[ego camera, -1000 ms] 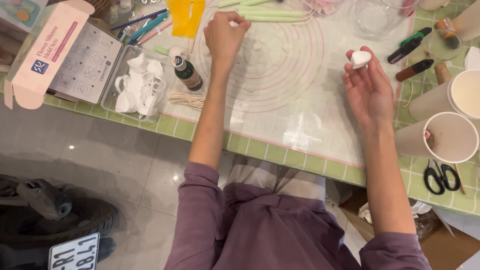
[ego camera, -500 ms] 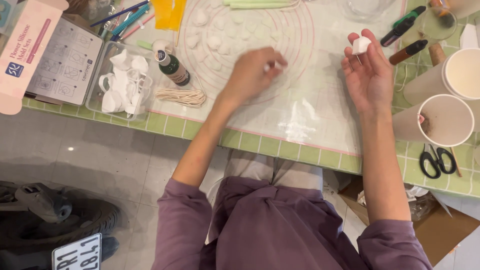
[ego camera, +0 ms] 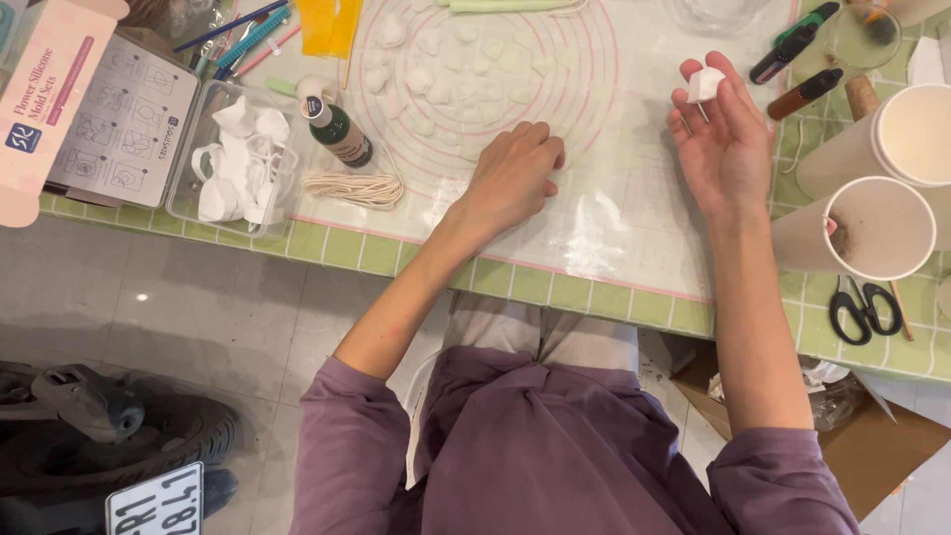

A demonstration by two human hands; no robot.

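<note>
My right hand (ego camera: 721,139) is raised palm-up over the right side of a translucent work mat (ego camera: 614,228) and pinches a small white mould piece (ego camera: 704,83) at its fingertips. My left hand (ego camera: 511,176) rests knuckles-up on the mat's middle, fingers curled under; whether it holds anything is hidden. Just beyond it lie several small pale clay petals (ego camera: 451,61) inside the mat's printed pink circles. A long pale green clay roll (ego camera: 510,6) lies at the mat's far edge.
Left of the mat stand a small dark green bottle (ego camera: 338,129), a coil of beige wire (ego camera: 352,188), a clear box of white moulds (ego camera: 238,159) and a pink carton (ego camera: 50,94). Paper cups (ego camera: 877,230), scissors (ego camera: 864,307) and dark tubes (ego camera: 804,91) sit right.
My left hand has drawn back from the far part of the mat to its middle and settled there. My right hand keeps the white piece and has barely moved.
</note>
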